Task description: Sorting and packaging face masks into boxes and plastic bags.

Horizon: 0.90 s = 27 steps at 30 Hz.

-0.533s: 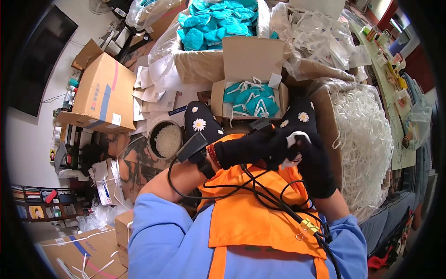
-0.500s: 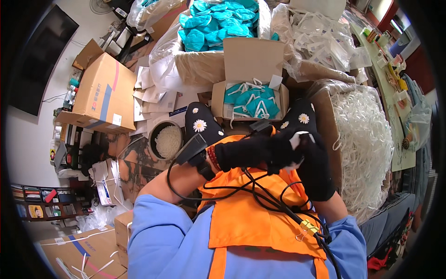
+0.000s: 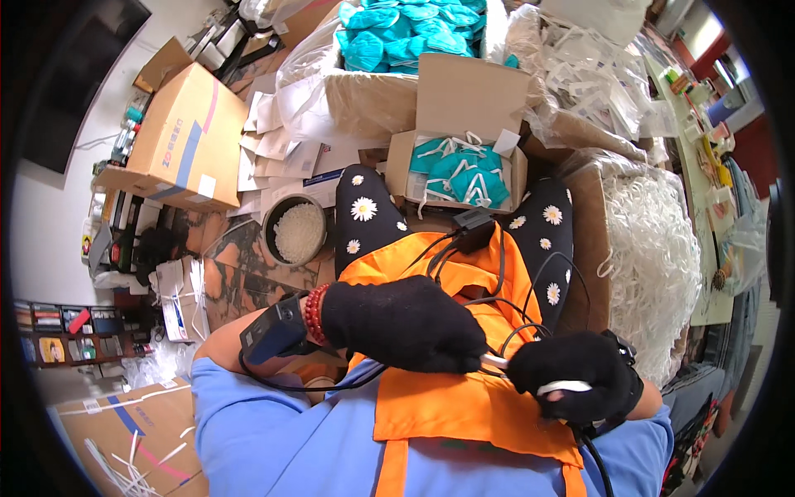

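Observation:
My left hand (image 3: 406,327), in a black glove, is closed in front of my waist and grips one end of a narrow white strap (image 3: 494,361). The strap runs across a short gap to my right hand (image 3: 571,377), also black-gloved and closed on it. More white strap (image 3: 565,387) shows across the right fingers. Whether anything else is inside either fist is hidden. Beyond my hands, between my knees, an open cardboard box (image 3: 397,170) holds teal face masks (image 3: 464,172) with white straps.
A large lined box of teal masks (image 3: 406,37) stands at the far side. To the right is a carton heaped with white straps (image 3: 650,248). A round tub (image 3: 294,232) of small white pieces sits left of my legs. Black cables (image 3: 497,302) cross my orange apron (image 3: 472,406).
Both hands have come apart and moved lower, nearer my body; the left has shifted left. The white strap now spans between them. The view has tilted slightly.

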Tool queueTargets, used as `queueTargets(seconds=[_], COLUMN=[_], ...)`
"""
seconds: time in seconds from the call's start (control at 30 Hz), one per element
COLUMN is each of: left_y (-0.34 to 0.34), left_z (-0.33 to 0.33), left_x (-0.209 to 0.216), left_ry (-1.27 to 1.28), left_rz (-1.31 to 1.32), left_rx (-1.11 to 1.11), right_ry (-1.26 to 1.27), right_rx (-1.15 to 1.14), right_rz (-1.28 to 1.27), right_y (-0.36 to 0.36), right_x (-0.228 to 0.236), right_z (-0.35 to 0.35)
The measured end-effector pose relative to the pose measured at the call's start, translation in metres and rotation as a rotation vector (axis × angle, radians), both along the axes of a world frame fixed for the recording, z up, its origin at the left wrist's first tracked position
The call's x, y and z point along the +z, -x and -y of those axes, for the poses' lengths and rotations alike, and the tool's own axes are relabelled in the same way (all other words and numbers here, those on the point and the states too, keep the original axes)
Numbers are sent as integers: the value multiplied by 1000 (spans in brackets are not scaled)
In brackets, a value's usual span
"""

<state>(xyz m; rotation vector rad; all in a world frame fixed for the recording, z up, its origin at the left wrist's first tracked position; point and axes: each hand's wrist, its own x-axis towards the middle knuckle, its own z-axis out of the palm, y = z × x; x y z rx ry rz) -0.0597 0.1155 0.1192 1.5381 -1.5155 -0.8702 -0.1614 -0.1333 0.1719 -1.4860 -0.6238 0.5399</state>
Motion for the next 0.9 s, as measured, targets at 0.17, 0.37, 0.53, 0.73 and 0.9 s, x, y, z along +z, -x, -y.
queueTargets(seconds=[0.17,0.37,0.53,0.73,0.9], left_y=[6,13,-6,-6,2], left_z=[-23,-10,7,13,26], left_x=[4,-25,-31,-37,-57], left_ry=[-2,28,-129,-35,103], left_rz=[-5,-485,-1028,-1079,-1274], left_rx=[78,290,354,463,516], right_ry=[-22,-15,210,124,43], right_rx=[9,-339,-703,-847,-893], right_rz=[-52,-184,286,91,-37], right_y=[-5,-4,-37,-56,-52], right_x=[-6,-32,-72,-78,-83], right_z=[-4,-12,-42,-62,-55])
